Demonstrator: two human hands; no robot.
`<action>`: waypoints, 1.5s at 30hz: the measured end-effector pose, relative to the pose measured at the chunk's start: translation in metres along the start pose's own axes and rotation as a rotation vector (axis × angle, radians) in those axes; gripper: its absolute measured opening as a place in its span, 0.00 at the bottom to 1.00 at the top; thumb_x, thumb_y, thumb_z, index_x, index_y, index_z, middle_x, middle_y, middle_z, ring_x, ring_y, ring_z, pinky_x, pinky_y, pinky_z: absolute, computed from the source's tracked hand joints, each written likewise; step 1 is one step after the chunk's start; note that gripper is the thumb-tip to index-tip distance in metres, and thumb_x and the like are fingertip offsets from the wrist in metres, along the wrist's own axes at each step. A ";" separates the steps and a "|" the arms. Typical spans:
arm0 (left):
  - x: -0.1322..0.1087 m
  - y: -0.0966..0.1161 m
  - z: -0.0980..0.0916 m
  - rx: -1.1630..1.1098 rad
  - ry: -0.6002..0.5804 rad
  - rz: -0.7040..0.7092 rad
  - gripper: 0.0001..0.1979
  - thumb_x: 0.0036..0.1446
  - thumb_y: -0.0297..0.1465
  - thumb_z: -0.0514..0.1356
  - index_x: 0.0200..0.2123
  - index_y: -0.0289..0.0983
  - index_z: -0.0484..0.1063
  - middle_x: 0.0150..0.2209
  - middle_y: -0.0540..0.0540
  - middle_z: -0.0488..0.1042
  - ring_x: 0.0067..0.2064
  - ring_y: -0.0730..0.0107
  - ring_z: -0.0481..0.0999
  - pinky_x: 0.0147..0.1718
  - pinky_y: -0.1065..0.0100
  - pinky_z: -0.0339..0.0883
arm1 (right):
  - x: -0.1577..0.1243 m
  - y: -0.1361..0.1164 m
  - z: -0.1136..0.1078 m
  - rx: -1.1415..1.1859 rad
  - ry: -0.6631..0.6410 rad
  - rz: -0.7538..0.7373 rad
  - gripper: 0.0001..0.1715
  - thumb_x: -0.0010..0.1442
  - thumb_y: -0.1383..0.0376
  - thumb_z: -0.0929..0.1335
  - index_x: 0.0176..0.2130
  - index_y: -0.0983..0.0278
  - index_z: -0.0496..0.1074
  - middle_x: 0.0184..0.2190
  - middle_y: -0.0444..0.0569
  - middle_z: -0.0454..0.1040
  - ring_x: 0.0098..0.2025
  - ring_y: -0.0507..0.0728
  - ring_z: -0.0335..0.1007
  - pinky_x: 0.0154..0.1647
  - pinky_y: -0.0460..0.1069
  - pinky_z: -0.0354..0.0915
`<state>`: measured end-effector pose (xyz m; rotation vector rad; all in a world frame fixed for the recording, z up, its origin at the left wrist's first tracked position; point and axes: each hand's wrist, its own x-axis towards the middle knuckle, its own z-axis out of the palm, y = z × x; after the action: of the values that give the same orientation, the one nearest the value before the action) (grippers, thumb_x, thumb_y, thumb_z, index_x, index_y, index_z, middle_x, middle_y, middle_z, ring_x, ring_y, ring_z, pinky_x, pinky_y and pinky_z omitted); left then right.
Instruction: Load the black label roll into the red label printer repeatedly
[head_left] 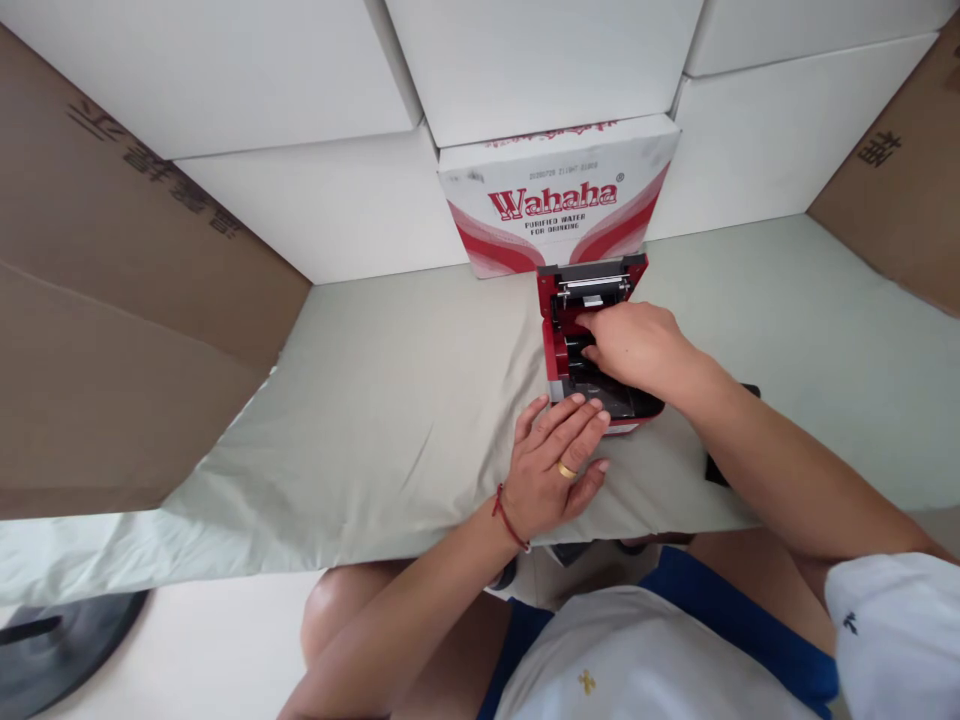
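Note:
A small red and black printer [556, 350] stands on the cloth with its lid [592, 290] raised, showing a roller and a metal bar inside the lid. My right hand [641, 345] reaches into its compartment from the right; the index finger and thumb are apart, and the other fingers are curled and partly hidden. Nothing shows between finger and thumb. My left hand [555, 460] lies with fingers stretched along the printer's near edge, fingertips touching its front. It wears a gold ring and a red cord bracelet.
A pale green cloth [375, 400] covers the table. Behind the printer stands a Wahaha water carton [559, 200] against stacked white boxes [315, 210]. Brown cartons [135, 330] flank both sides. A black object [718, 470] lies partly hidden under my right forearm.

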<state>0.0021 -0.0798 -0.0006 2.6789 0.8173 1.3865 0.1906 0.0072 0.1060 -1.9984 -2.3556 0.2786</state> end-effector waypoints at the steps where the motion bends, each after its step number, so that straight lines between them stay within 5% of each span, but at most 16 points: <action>1: 0.001 0.001 -0.001 0.013 -0.013 -0.002 0.30 0.73 0.34 0.59 0.74 0.38 0.62 0.60 0.39 0.84 0.67 0.58 0.78 0.75 0.54 0.54 | -0.006 0.002 -0.003 0.110 0.023 -0.055 0.15 0.64 0.66 0.74 0.51 0.60 0.85 0.37 0.53 0.86 0.39 0.65 0.82 0.38 0.55 0.69; 3: 0.003 0.003 -0.002 0.043 -0.029 -0.008 0.28 0.71 0.32 0.60 0.72 0.38 0.65 0.59 0.39 0.84 0.65 0.58 0.80 0.75 0.55 0.53 | -0.021 0.009 -0.010 0.340 0.136 -0.149 0.11 0.68 0.61 0.74 0.49 0.58 0.85 0.33 0.46 0.85 0.35 0.59 0.80 0.38 0.53 0.70; 5: 0.004 0.006 -0.002 0.073 -0.037 -0.014 0.27 0.69 0.30 0.61 0.70 0.38 0.68 0.58 0.40 0.85 0.64 0.58 0.80 0.74 0.55 0.53 | -0.030 0.018 -0.018 0.462 0.409 -0.154 0.15 0.74 0.56 0.69 0.46 0.57 0.84 0.35 0.45 0.84 0.35 0.56 0.78 0.40 0.53 0.71; 7: 0.006 0.009 -0.001 0.096 -0.032 -0.024 0.27 0.68 0.28 0.61 0.69 0.38 0.69 0.58 0.40 0.85 0.64 0.58 0.81 0.73 0.55 0.53 | -0.027 0.029 -0.021 0.468 0.719 -0.101 0.18 0.76 0.54 0.66 0.47 0.58 0.83 0.43 0.49 0.84 0.40 0.57 0.78 0.46 0.55 0.72; 9: 0.008 0.010 0.000 0.107 -0.015 -0.040 0.27 0.67 0.27 0.60 0.68 0.39 0.69 0.57 0.40 0.86 0.63 0.58 0.82 0.73 0.55 0.54 | -0.013 0.039 -0.018 0.418 0.843 -0.103 0.19 0.76 0.53 0.66 0.53 0.59 0.82 0.53 0.56 0.82 0.50 0.61 0.78 0.57 0.59 0.71; 11: 0.009 0.011 0.002 0.111 -0.006 -0.055 0.28 0.67 0.26 0.60 0.69 0.42 0.68 0.57 0.42 0.86 0.61 0.58 0.82 0.72 0.54 0.54 | 0.004 0.048 -0.010 0.401 0.762 -0.147 0.25 0.77 0.49 0.65 0.58 0.61 0.79 0.59 0.60 0.80 0.59 0.64 0.75 0.65 0.62 0.68; 14: 0.010 0.011 0.003 0.105 -0.019 -0.054 0.30 0.67 0.26 0.59 0.71 0.44 0.66 0.57 0.43 0.86 0.61 0.58 0.82 0.72 0.53 0.54 | 0.010 0.051 0.001 0.511 0.619 -0.186 0.31 0.78 0.43 0.61 0.56 0.60 0.80 0.57 0.56 0.82 0.59 0.63 0.78 0.64 0.61 0.70; 18: 0.008 0.009 0.002 0.108 -0.029 -0.030 0.30 0.67 0.26 0.59 0.71 0.42 0.66 0.57 0.41 0.85 0.62 0.57 0.81 0.74 0.51 0.53 | -0.025 0.047 0.008 0.666 0.579 -0.192 0.31 0.79 0.45 0.60 0.46 0.59 0.85 0.51 0.52 0.86 0.55 0.59 0.82 0.60 0.54 0.73; 25: 0.007 0.008 0.002 0.121 -0.029 -0.021 0.31 0.66 0.25 0.60 0.71 0.41 0.66 0.57 0.40 0.85 0.63 0.57 0.80 0.75 0.49 0.54 | -0.077 0.055 0.052 0.740 0.518 -0.340 0.24 0.80 0.53 0.62 0.58 0.56 0.83 0.61 0.50 0.83 0.70 0.62 0.74 0.75 0.64 0.65; 32: 0.006 0.002 -0.001 0.013 0.034 -0.057 0.33 0.70 0.32 0.62 0.74 0.45 0.59 0.65 0.38 0.78 0.69 0.57 0.76 0.74 0.48 0.58 | -0.076 0.059 0.071 0.769 0.534 -0.368 0.21 0.80 0.59 0.63 0.61 0.54 0.82 0.62 0.48 0.82 0.71 0.61 0.73 0.75 0.66 0.66; 35: 0.010 -0.009 -0.007 -0.056 0.063 -0.178 0.32 0.75 0.37 0.57 0.77 0.46 0.53 0.69 0.36 0.74 0.73 0.58 0.72 0.77 0.45 0.50 | -0.074 0.057 0.073 0.775 0.589 -0.380 0.21 0.79 0.61 0.63 0.60 0.54 0.82 0.61 0.49 0.83 0.69 0.61 0.75 0.74 0.66 0.68; 38: 0.016 -0.022 -0.016 -0.159 -0.033 -0.348 0.28 0.79 0.36 0.49 0.78 0.46 0.51 0.66 0.39 0.79 0.72 0.63 0.74 0.79 0.46 0.42 | -0.071 0.053 0.079 0.784 0.675 -0.373 0.21 0.79 0.63 0.63 0.58 0.53 0.83 0.58 0.49 0.85 0.66 0.61 0.78 0.71 0.66 0.70; 45: 0.031 -0.036 -0.028 -0.197 -0.104 -0.409 0.21 0.80 0.39 0.48 0.70 0.46 0.66 0.58 0.45 0.85 0.67 0.62 0.79 0.80 0.44 0.35 | -0.072 0.052 0.082 0.798 0.674 -0.354 0.21 0.78 0.59 0.62 0.56 0.51 0.84 0.56 0.49 0.86 0.64 0.64 0.78 0.69 0.69 0.70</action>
<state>-0.0201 -0.0409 0.0310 2.2509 1.0782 1.1530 0.2415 -0.0643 0.0228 -1.0603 -1.7142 0.3712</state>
